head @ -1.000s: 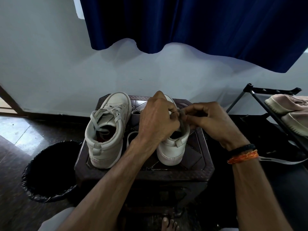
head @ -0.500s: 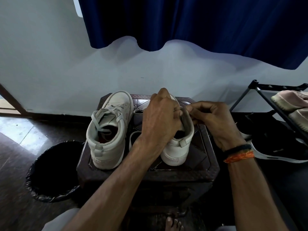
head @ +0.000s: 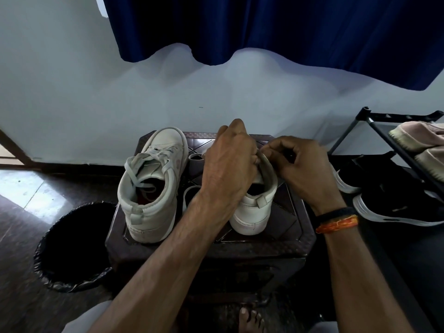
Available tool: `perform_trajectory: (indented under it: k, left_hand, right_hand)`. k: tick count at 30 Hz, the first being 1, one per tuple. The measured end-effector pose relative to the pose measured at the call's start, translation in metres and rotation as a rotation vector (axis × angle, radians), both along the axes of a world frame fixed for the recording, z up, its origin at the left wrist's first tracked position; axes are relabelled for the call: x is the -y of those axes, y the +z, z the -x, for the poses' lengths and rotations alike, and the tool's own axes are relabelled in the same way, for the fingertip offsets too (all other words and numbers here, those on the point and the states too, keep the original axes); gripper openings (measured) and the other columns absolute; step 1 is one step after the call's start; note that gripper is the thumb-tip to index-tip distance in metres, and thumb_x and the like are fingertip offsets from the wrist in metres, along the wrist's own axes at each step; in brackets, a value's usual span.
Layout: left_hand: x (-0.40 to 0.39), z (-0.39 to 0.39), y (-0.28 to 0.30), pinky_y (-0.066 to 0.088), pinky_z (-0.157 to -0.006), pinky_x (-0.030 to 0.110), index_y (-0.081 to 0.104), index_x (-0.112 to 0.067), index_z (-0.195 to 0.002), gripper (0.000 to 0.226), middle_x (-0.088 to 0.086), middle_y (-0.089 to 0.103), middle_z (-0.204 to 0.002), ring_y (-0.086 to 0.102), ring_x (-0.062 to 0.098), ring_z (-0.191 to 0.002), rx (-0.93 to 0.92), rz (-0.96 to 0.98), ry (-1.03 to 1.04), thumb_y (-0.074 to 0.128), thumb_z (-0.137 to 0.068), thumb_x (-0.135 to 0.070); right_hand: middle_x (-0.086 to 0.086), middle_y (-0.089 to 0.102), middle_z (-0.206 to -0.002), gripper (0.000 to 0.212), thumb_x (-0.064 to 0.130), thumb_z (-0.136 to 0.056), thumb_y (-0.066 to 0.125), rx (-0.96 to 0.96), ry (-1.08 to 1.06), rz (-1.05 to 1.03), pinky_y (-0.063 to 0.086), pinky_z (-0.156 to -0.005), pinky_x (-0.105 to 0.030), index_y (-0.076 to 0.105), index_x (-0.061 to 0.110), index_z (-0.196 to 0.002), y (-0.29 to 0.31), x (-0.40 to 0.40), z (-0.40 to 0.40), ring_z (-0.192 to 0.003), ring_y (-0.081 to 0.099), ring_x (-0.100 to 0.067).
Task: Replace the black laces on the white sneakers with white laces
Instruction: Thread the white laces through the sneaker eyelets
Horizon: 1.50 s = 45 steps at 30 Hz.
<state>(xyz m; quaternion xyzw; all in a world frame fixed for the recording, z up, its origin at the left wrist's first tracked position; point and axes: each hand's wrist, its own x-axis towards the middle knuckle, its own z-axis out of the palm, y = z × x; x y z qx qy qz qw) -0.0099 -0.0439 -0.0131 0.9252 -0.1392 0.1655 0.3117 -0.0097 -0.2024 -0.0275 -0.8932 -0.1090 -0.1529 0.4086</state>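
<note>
Two white sneakers standing side by side on dark surface, heels toward viewer. Left sneaker wearing pale laces, sitting untouched near surface's left edge. Left hand curling over right sneaker, gripping its top. Right hand pinching at collar beside it, fingertips nearly meeting; what it is pinching cannot be told. Black bin standing left; shoe rack crowding right.

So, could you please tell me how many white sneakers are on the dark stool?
2: a laced white sneaker on the dark stool's left side, and another white sneaker on the right, partly hidden by both hands.
</note>
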Motion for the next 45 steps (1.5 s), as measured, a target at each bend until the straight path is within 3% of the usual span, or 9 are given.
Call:
perform_trajectory:
  k: [5, 12, 17, 24, 29, 32, 36, 40, 45]
  left_hand:
    - [-0.002, -0.002, 0.0, 0.05, -0.072, 0.036, 0.075, -0.005, -0.094, 0.018, 0.01, 0.054, -0.107, 0.056, 0.023, -0.097, -0.062, -0.009, 0.067, 0.081, -0.083, -0.018]
    - [-0.01, -0.004, 0.005, 0.037, -0.058, 0.007, 0.076, -0.01, -0.079, 0.009, 0.0, 0.051, -0.093, 0.046, 0.004, -0.071, -0.089, 0.064, -0.028, 0.075, -0.086, -0.015]
    - [0.0, -0.003, -0.002, 0.039, -0.065, 0.027, 0.075, -0.01, -0.084, 0.009, 0.003, 0.051, -0.099, 0.052, 0.017, -0.09, -0.04, 0.072, -0.021, 0.073, -0.088, -0.016]
    - [-0.004, -0.003, -0.003, 0.05, -0.072, 0.032, 0.07, -0.011, -0.095, 0.021, 0.002, 0.051, -0.106, 0.055, 0.018, -0.091, -0.058, 0.13, -0.042, 0.073, -0.076, -0.003]
    - [-0.011, 0.0, -0.002, 0.035, -0.056, 0.01, 0.048, -0.011, -0.097, 0.039, 0.002, 0.044, -0.103, 0.043, 0.008, -0.071, -0.053, 0.171, 0.009, 0.062, -0.066, 0.007]
    - [-0.011, -0.001, -0.005, 0.034, -0.055, 0.011, 0.044, -0.011, -0.094, 0.038, 0.001, 0.045, -0.096, 0.039, 0.008, -0.066, -0.054, 0.156, 0.063, 0.064, -0.067, 0.007]
    - [-0.01, -0.003, -0.01, 0.028, -0.053, 0.024, 0.046, -0.009, -0.086, 0.026, 0.002, 0.054, -0.078, 0.047, 0.019, -0.066, -0.055, 0.125, 0.114, 0.066, -0.071, -0.004]
    - [-0.007, 0.001, -0.012, 0.033, -0.059, 0.033, 0.048, -0.009, -0.084, 0.019, 0.001, 0.053, -0.067, 0.053, 0.029, -0.067, -0.051, 0.167, 0.159, 0.064, -0.073, -0.01]
    - [-0.007, 0.003, -0.016, 0.027, -0.057, 0.032, 0.045, -0.011, -0.082, 0.019, -0.007, 0.044, -0.061, 0.049, 0.027, -0.063, 0.004, 0.226, 0.185, 0.061, -0.075, -0.004]
  right_hand:
    - [0.003, 0.068, -0.086, 0.01, 0.006, -0.094, 0.062, 0.027, -0.036, 0.181, 0.042, -0.065, -0.009, 0.067, 0.013, -0.088, -0.005, -0.01, -0.001, -0.078, 0.061, -0.01]
    - [0.012, 0.066, -0.085, 0.013, 0.009, -0.1, 0.058, -0.026, -0.101, 0.044, 0.043, -0.068, -0.008, 0.061, 0.016, -0.09, -0.011, -0.003, 0.0, -0.078, 0.06, -0.003]
    - [-0.014, 0.076, -0.095, 0.013, 0.015, -0.097, 0.067, -0.197, 0.075, -0.468, 0.059, -0.085, -0.05, 0.075, 0.005, -0.098, -0.012, 0.004, 0.001, -0.093, 0.072, -0.036]
    - [-0.01, 0.074, -0.087, 0.015, 0.005, -0.102, 0.055, -0.314, -0.054, -0.856, 0.055, -0.069, -0.03, 0.068, 0.003, -0.094, -0.014, -0.008, 0.003, -0.074, 0.067, -0.018]
    - [-0.011, 0.077, -0.094, 0.022, 0.008, -0.108, 0.04, -0.292, -0.189, -1.518, 0.063, -0.081, -0.032, 0.055, 0.013, -0.093, -0.004, 0.02, 0.0, -0.083, 0.074, -0.018]
    - [-0.003, 0.069, -0.075, 0.023, 0.006, -0.107, 0.04, -0.217, -0.215, -1.754, 0.063, -0.066, -0.03, 0.055, 0.012, -0.09, -0.006, 0.042, 0.001, -0.065, 0.07, -0.011]
    - [0.003, 0.055, -0.063, 0.031, -0.006, -0.101, 0.038, -0.224, -0.156, -1.139, 0.034, -0.044, -0.018, 0.055, 0.014, -0.084, -0.011, 0.035, 0.002, -0.047, 0.038, -0.007]
    - [0.012, 0.061, -0.058, 0.015, 0.033, -0.098, 0.068, -0.11, -0.117, -0.197, 0.042, -0.055, -0.019, 0.074, 0.026, -0.086, -0.009, 0.018, 0.008, -0.054, 0.049, -0.004]
    - [0.016, 0.07, -0.064, 0.018, 0.037, -0.086, 0.077, -0.116, -0.015, -0.137, 0.046, -0.062, -0.015, 0.08, 0.021, -0.08, -0.003, 0.022, 0.014, -0.06, 0.062, 0.002]
